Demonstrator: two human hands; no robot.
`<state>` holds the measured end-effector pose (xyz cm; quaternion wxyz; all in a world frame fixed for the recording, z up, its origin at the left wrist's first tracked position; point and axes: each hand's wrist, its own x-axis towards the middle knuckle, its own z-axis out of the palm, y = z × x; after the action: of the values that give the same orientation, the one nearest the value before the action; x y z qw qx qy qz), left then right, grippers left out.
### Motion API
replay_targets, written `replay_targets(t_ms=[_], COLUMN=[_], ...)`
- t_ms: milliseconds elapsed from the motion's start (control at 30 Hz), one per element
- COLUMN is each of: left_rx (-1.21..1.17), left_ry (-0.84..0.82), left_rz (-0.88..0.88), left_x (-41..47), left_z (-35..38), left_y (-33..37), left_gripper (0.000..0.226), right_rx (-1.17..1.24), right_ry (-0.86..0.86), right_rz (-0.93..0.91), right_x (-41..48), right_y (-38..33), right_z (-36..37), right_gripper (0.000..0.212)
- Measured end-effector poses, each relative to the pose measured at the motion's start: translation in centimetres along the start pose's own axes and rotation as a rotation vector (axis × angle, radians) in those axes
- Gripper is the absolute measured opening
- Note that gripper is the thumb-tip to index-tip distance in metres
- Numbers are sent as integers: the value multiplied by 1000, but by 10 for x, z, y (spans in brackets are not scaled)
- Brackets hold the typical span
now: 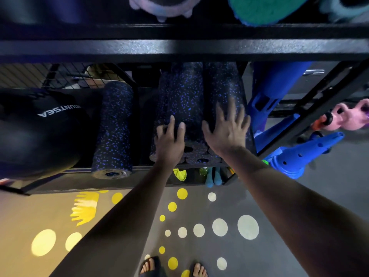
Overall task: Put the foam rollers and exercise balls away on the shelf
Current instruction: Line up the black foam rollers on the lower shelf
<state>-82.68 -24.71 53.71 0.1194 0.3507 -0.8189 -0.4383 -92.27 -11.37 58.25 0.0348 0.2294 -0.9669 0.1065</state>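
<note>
Several black foam rollers (183, 96), blue-speckled, hollow-cored, lying lengthwise on shelf (119, 48).

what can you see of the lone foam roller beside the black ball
The foam roller is a black foam cylinder flecked with blue, with a hole in its near end face. It lies on its side on the shelf, running front to back, near end poking past the front edge. The black exercise ball sits close on its left; a gap parts it from the stacked rollers on its right. Neither the left hand nor the right hand touches it.
</note>
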Motion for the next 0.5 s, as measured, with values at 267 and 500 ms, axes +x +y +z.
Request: replay_targets(t_ms=[267, 500], left_rx=[-12, 645], left_ry=[156, -79], left_rz=[-2, -344], left_x=[9, 21], left_z=[-79, -143], left_y=[-111, -192], left_gripper=[50, 105], right_rx=[-71, -259], right_ry=[-137, -134], right_rz=[-252, -267], right_x=[-40, -55], right_y=[-78, -109], right_z=[49, 59], right_gripper=[69, 65])
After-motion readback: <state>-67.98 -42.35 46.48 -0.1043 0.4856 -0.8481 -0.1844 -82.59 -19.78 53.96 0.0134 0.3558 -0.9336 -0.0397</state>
